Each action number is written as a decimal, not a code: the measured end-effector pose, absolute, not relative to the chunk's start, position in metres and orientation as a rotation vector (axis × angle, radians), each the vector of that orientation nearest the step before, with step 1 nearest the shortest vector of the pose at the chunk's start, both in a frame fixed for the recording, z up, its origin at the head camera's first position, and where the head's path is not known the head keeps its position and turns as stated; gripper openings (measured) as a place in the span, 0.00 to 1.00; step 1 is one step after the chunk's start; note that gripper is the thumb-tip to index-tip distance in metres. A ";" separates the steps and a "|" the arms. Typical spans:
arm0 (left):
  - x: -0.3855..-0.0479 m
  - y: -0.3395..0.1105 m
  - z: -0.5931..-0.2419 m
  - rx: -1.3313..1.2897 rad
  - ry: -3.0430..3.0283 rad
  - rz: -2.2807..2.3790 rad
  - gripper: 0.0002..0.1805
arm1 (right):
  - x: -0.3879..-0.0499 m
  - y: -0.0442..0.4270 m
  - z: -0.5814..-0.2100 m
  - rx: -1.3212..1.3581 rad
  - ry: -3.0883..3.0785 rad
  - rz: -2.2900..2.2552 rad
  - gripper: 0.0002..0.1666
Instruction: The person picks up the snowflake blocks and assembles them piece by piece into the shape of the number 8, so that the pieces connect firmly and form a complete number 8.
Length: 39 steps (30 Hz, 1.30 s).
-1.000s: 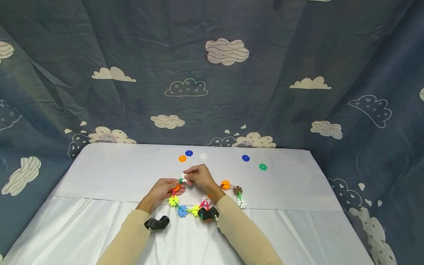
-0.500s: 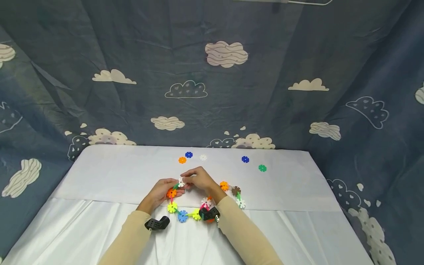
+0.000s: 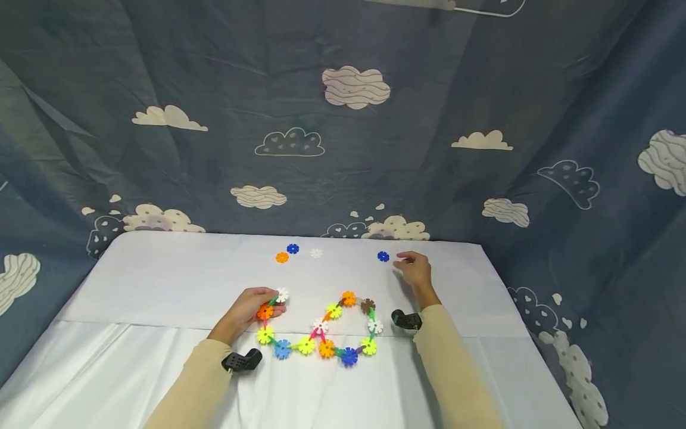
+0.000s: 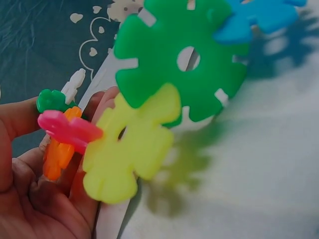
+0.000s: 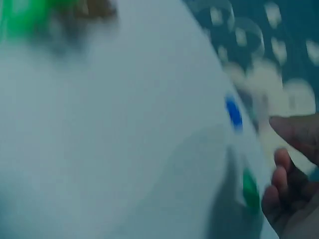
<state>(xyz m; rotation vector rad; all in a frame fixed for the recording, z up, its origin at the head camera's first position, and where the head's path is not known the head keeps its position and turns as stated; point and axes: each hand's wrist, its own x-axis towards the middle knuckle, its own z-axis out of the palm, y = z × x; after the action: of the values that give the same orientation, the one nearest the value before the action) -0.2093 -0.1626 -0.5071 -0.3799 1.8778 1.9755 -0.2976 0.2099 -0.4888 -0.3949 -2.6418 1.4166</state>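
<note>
My left hand (image 3: 248, 310) pinches one end of a chain of interlocking plastic snowflake discs (image 3: 282, 349), near its white disc (image 3: 281, 295). An orange disc (image 4: 59, 158) and a pink disc (image 4: 70, 130) sit by my left palm in the left wrist view. The chain's other part forms a loop on the cloth. My right hand (image 3: 417, 271), holding nothing, hovers above the far right of the table, fingers apart. A loose green disc (image 5: 250, 191) lies near it in the right wrist view, hidden in the head view. Left of that hand lies a loose blue disc (image 3: 383, 256).
Toward the back edge lie another blue disc (image 3: 292, 248), an orange disc (image 3: 281, 257) and a white disc (image 3: 316, 253). White cloth covers the table (image 3: 177, 274). A dark curtain (image 3: 300, 202) with printed clouds hangs behind it.
My right hand has let go of the chain's white disc and moved right and away, over the green disc's spot. My left hand keeps its hold. The view has turned slightly right.
</note>
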 end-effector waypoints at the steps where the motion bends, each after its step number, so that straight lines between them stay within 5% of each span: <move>1: -0.208 -0.164 -0.507 -0.383 1.875 1.973 0.18 | -0.297 0.219 -0.493 -0.461 -2.653 1.387 0.17; 7: -0.197 -0.172 -0.510 -0.368 1.857 1.983 0.17 | -0.294 0.242 -0.508 -0.506 -2.804 1.294 0.22; 22: -0.206 -0.167 -0.508 -0.356 1.881 1.975 0.19 | -0.293 0.234 -0.504 -0.425 -2.687 1.385 0.13; 39: -0.209 -0.161 -0.506 -0.380 1.902 1.942 0.17 | -0.243 0.097 -0.467 0.404 -2.760 1.792 0.03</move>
<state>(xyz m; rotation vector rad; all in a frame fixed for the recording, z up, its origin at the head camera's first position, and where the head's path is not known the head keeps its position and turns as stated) -0.2088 -0.1614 -0.5056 -0.3803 1.9018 1.9421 -0.2425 0.0969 -0.4675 0.4044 -2.7599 1.7924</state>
